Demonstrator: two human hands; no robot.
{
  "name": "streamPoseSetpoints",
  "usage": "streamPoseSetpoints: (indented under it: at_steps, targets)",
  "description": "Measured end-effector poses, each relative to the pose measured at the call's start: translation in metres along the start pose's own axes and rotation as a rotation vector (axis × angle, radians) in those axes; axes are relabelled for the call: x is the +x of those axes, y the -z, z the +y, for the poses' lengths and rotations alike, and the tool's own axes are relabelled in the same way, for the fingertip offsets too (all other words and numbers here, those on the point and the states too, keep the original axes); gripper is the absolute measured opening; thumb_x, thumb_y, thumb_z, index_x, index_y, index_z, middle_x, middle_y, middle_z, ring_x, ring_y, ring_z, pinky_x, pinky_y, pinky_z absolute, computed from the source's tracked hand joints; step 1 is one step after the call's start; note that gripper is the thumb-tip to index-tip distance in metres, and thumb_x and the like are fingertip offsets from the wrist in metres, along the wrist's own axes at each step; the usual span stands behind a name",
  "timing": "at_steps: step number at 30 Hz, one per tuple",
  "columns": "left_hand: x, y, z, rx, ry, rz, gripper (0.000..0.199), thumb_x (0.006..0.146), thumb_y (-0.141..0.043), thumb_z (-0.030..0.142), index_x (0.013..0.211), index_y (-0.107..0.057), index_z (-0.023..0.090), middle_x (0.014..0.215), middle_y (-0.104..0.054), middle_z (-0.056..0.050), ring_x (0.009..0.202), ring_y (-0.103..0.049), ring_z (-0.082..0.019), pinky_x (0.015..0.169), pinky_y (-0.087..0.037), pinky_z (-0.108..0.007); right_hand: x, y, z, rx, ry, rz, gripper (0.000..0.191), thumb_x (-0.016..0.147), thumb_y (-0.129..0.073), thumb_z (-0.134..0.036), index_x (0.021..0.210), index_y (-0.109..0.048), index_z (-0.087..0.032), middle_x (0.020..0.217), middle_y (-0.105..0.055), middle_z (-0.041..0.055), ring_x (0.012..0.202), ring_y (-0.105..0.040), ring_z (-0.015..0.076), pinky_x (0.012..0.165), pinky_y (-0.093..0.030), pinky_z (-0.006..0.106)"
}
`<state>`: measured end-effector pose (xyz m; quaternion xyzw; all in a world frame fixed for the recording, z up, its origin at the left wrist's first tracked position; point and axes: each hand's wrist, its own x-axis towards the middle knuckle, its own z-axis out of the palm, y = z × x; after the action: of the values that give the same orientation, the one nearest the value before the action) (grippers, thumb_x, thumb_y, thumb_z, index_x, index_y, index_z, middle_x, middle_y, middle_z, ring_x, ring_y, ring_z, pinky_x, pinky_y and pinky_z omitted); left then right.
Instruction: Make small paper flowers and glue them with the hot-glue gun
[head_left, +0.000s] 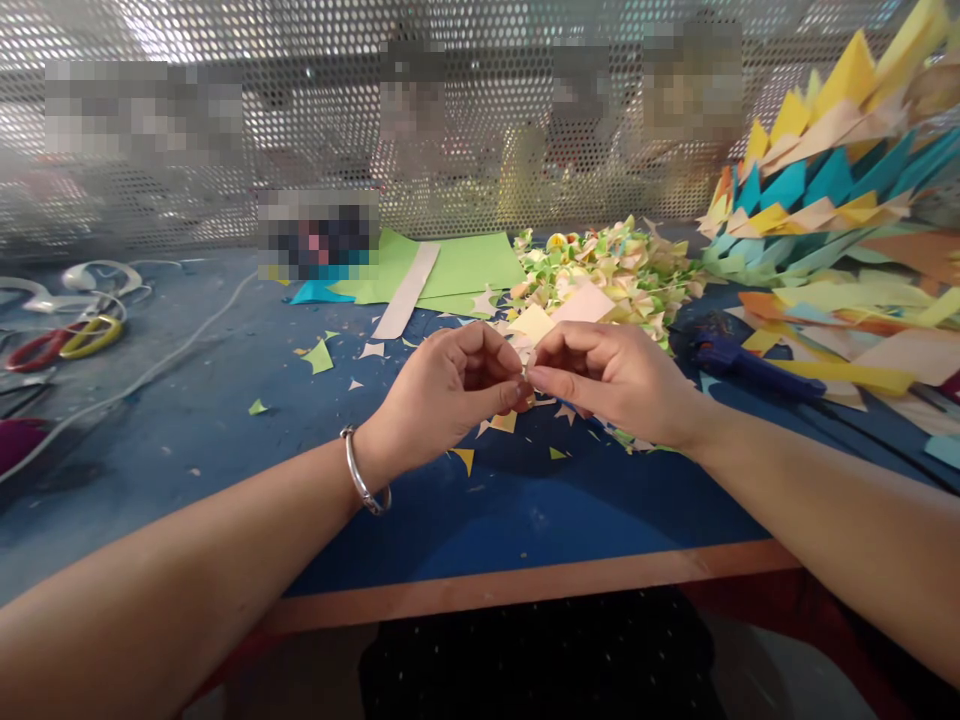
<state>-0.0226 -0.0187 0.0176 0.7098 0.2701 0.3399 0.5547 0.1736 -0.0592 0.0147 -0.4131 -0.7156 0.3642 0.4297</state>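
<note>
My left hand (457,390) and my right hand (622,385) meet above the blue table, fingers closed in pinches with the fingertips almost touching. Between them is a small piece of pale paper (527,362), mostly hidden by the fingers, so its shape cannot be made out. Just beyond the hands lie a pale yellow paper square (532,322) and a pale pink paper piece (583,303). Behind these spreads a heap of small cut paper pieces (619,265) in green, yellow and pink. Paper scraps, among them a yellow scrap (465,459), are scattered beneath and around the hands.
Green paper sheets (472,262) and a pale paper strip (409,290) lie at the back. A blue glue gun (750,365) and paper strips (870,340) are on the right, below a layered paper construction (832,180). Scissors (64,342) and a white cable (161,365) lie left. A perforated metal screen (480,170) stands behind.
</note>
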Motion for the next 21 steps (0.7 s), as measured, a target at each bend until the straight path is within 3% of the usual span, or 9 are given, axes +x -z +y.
streamPoseSetpoints:
  at_steps: [11,21]
  targets:
    - [-0.0022,-0.0015,0.0010,0.066,-0.039,-0.001,0.017,0.075,-0.072,0.019,0.081,-0.057,0.017,0.073,-0.068,-0.001,0.070,-0.070,-0.013,0.069,-0.059,-0.026,0.0005,-0.0015,-0.0019,0.004,0.014,0.027,0.014,0.084,-0.074,-0.026,0.081,-0.064,-0.015,0.063,-0.057,-0.0038,0.052,-0.048,0.0056,0.047,-0.037,0.019]
    - [-0.0020,-0.0018,0.0017,0.091,-0.054,0.002,0.016,0.074,-0.070,0.016,0.082,-0.056,0.017,0.074,-0.067,-0.001,0.069,-0.070,-0.013,0.067,-0.058,-0.024,0.0004,-0.0017,-0.0009,-0.008,0.021,0.033,0.014,0.088,-0.069,-0.027,0.081,-0.064,-0.015,0.063,-0.057,-0.0032,0.052,-0.048,0.0058,0.047,-0.037,0.019]
